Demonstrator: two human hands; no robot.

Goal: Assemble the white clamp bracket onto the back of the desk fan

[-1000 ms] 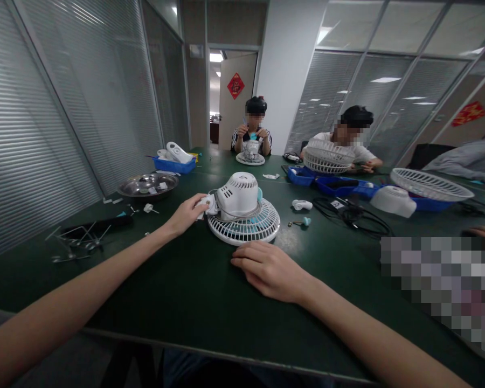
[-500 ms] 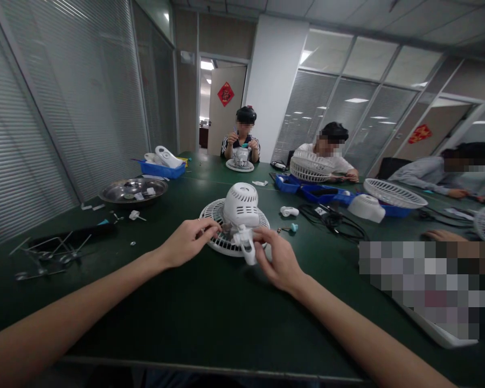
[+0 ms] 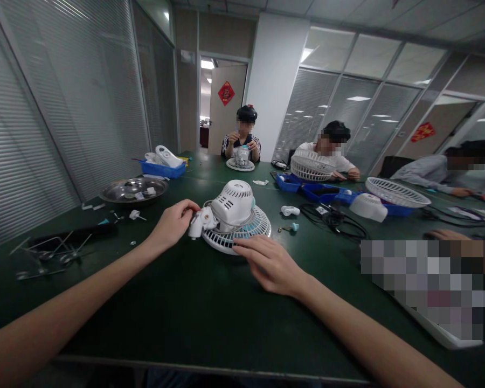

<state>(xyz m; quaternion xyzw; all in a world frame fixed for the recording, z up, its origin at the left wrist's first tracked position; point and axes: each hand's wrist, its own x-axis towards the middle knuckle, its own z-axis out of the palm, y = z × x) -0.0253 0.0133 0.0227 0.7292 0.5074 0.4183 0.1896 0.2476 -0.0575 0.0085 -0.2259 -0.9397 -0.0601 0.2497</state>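
Observation:
A small white fan (image 3: 235, 203) lies face down on the dark green table (image 3: 194, 318), its round grille (image 3: 255, 229) flat and the vented motor housing on top. A white bracket piece (image 3: 199, 221) sticks out of the housing to the left. My left hand (image 3: 172, 223) is closed round that bracket. My right hand (image 3: 269, 264) rests on the table with fingers stretched out, fingertips touching the grille's near rim.
A steel bowl (image 3: 132, 190) and wire clips (image 3: 48, 253) lie at the left, a blue tray (image 3: 161, 168) beyond. Black cable (image 3: 334, 222), a small white part (image 3: 290, 210) and blue trays with fan grilles (image 3: 395, 193) lie to the right. Three people work across the table.
The fan has been turned so its bracket points left instead of toward me. My left hand now grips the bracket; my right hand has let go and lies flat at the grille's rim.

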